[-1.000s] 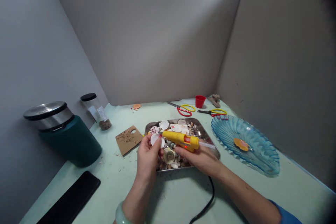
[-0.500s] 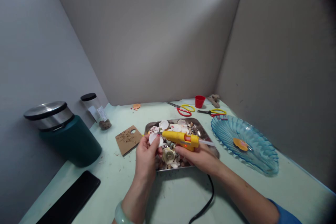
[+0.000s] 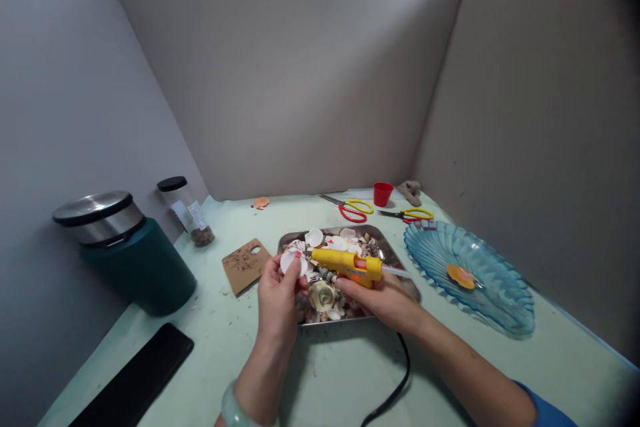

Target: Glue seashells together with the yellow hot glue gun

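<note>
My left hand [image 3: 277, 297] pinches a white shell [image 3: 291, 261] over the left side of a metal tray [image 3: 407, 280] filled with shells. My right hand [image 3: 383, 300] grips a yellow hot glue gun [image 3: 350, 266] whose nozzle points left at the shell and touches or nearly touches it. A clear glue stick pokes out of the gun's back. Its black cord [image 3: 395, 390] runs toward me over the table.
A blue glass dish [image 3: 495, 293] with an orange shell [image 3: 460, 275] lies right. Two scissors [image 3: 353, 209], a red cup [image 3: 383, 193], a cardboard piece [image 3: 245, 265], a glass jar [image 3: 187, 218], a green steel-lidded canister [image 3: 130, 257] and a black phone [image 3: 137, 377] surround the tray.
Both hands shifted slightly; the shell and the gun's tip stay together and rose a little over the tray.
</note>
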{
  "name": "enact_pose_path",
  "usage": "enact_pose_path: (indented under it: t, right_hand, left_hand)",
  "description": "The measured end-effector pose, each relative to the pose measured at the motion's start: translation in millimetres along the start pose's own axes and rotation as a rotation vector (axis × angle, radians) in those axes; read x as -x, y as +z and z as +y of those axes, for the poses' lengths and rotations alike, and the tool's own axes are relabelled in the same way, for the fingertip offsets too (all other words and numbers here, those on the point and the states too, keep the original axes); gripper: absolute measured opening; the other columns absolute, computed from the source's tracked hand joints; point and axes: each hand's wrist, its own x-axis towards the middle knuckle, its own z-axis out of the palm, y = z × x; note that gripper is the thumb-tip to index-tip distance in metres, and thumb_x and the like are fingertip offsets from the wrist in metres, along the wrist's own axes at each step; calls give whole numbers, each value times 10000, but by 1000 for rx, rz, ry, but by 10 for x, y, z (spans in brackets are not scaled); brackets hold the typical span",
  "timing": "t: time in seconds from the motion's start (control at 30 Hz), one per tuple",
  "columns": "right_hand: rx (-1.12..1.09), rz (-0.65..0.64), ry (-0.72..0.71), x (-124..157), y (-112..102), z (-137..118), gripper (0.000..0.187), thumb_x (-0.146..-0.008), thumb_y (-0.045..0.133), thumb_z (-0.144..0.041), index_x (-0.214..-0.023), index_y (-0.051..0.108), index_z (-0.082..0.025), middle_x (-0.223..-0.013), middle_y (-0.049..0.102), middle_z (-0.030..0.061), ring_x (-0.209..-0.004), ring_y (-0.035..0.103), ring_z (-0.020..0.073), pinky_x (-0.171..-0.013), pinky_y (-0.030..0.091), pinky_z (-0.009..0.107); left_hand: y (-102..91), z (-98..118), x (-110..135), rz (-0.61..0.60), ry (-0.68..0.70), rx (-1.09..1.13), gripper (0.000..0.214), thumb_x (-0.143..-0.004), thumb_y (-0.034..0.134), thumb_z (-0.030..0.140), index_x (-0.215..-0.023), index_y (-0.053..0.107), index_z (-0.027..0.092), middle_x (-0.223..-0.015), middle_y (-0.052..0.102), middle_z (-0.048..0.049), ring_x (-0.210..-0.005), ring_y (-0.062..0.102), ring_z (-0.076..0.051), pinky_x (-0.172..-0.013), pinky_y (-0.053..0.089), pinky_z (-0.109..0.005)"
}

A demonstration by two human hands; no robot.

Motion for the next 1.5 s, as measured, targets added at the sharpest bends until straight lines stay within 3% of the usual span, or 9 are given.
enact_pose_path:
  t: [0.1,0.3,0.7,0.93,1.07,1.23,1.4,1.5]
  right_hand:
    - [100,-138,-2,-3,-19,-10,299,-791,689,-441,-1024,764,-269,-771,741,-5,-645,640,191,-590,519,294]
    - [107,-114,34,5,-16,-23,305,-795,679,-450,-1012,765,-254,-704,721,1,-567,605,177,-504,472,272]
    - [199,-158,85,-25,-4,10,376,-844,619,-500,-1077,720,-222,-718,694,10,-603,603,177,-525,453,270]
    - [198,-175,42,-24,-33,14,344,-841,639,-459,-1098,714,-243,-886,734,26,-794,650,213,-713,503,319]
    - [211,-167,43,-25,-29,13,362,-848,633,-469,-1133,704,-257,-853,723,21,-778,644,211,-665,491,306]
    - [222,-166,56,-28,-16,11,379,-861,610,-491,-1140,699,-251,-742,683,10,-684,612,194,-569,447,277]
    - [223,-175,67,-31,-17,1,382,-850,615,-501,-1128,701,-253,-687,660,-1,-602,582,173,-515,416,262]
    - [221,-167,63,-32,-13,10,367,-850,617,-492,-1103,707,-243,-693,663,0,-604,582,171,-521,420,263]
  left_hand:
    - [-1,-6,-3,7,10,7,424,-634,817,357,-885,537,160,-588,576,78,-421,469,-48,-436,380,-164]
    - [-7,-12,10,-53,-9,-27,431,-636,812,354,-907,543,153,-579,596,60,-422,476,-56,-436,393,-167]
    - [19,21,32,-103,-72,-59,489,-585,838,389,-904,555,149,-554,581,65,-395,450,-58,-387,394,-170]
    - [-26,-14,1,-50,-42,6,444,-628,822,333,-922,551,142,-623,614,53,-430,487,-47,-435,405,-159]
    - [-1,18,15,-55,-71,13,456,-608,830,359,-903,557,141,-610,604,52,-429,480,-52,-425,399,-164]
    - [19,29,30,-160,-141,-50,489,-589,839,398,-916,596,127,-604,598,48,-415,464,-54,-402,407,-175]
    - [2,11,17,-75,-93,6,482,-588,846,369,-919,586,134,-672,625,38,-428,482,-41,-422,416,-164]
    - [-1,20,18,-88,-104,9,479,-590,846,362,-920,588,128,-671,626,32,-430,485,-45,-423,418,-169]
